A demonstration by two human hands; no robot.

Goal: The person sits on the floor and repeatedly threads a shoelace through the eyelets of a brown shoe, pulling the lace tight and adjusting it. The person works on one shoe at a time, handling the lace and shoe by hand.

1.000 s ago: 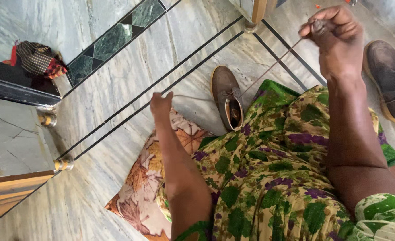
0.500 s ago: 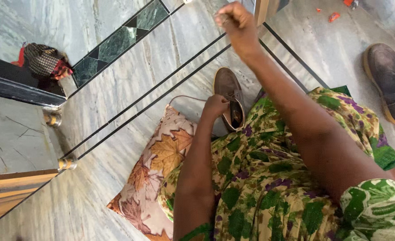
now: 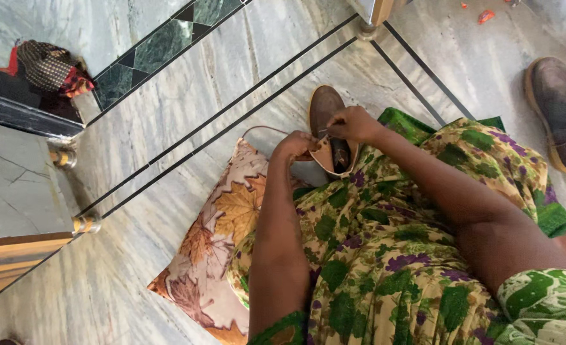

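Seated on a leaf-print cushion [image 3: 216, 255] in a green floral dress [image 3: 391, 255], the person stitches the brown shoe [image 3: 326, 112] on the lap: left hand [image 3: 294, 145] pinches its edge, right hand [image 3: 353, 123] pinches thread, calling for a steady pull; beyond, striped marble floor [image 3: 187, 108], second shoe [image 3: 561, 112] far right.
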